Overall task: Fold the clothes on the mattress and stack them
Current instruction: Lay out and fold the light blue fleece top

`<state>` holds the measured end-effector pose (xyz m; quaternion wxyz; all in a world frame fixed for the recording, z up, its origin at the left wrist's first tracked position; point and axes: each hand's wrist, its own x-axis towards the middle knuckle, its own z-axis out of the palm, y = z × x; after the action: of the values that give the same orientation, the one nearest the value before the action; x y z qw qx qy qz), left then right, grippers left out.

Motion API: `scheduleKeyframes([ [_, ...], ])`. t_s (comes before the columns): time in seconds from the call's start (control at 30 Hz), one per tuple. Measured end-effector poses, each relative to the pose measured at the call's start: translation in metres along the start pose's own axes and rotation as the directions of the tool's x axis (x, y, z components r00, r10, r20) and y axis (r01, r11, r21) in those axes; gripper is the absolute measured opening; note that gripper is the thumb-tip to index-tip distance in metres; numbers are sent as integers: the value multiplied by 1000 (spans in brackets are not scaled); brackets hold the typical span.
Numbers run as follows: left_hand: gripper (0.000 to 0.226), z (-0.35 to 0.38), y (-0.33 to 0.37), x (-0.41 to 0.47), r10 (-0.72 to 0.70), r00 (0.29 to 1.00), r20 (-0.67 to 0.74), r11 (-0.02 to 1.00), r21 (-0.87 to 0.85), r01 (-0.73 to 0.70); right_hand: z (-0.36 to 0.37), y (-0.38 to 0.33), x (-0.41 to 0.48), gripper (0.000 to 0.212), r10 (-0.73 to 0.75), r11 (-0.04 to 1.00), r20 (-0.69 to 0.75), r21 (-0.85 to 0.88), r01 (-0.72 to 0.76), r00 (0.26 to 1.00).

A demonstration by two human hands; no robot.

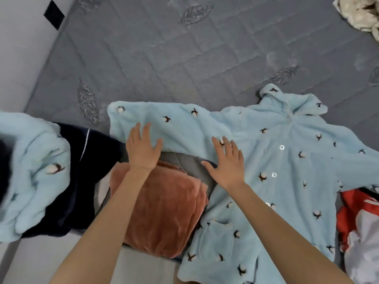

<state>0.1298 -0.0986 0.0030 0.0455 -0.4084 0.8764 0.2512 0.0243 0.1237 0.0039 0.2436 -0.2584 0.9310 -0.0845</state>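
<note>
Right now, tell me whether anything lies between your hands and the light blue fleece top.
Nothing visible. The left hand and right hand lie flat on the light blue fleece top, on its sleeve; the rust-coloured cloth lies beneath the forearms.

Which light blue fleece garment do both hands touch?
The spread jacket with snaps: left hand and right hand lie flat on its sleeve. The bunched garment far left lies untouched.

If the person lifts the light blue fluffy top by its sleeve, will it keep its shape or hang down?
It would probably hang limp: the light blue top lies soft and rumpled on the mattress. Its fluffy pile likely grips rather than slips under the left hand and right hand, both flat on it.
</note>
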Motion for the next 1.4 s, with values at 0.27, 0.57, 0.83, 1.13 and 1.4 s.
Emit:
scheduleKeyframes([
  [0.27,63,3,-45,68,-119,989,-85,990,64,124,10,-33,67,78,-119,987,56,-102,125,991],
  [0.57,55,7,-56,106,-525,848,-73,827,-281,487,22,-44,90,80,-121,989,85,-79,128,989],
  [0.83,67,0,-55,105,-508,862,8,758,-472,451,21,-63,93,81,-145,989,55,-4,145,988],
  [1.13,10,-10,-8,87,-227,966,124,721,-646,252,4,-85,83,75,-215,938,-105,254,236,971],
  [1.4,10,-5,100,58,24,965,261,715,-679,166,-16,-54,51,101,-133,691,76,722,37,988],
])
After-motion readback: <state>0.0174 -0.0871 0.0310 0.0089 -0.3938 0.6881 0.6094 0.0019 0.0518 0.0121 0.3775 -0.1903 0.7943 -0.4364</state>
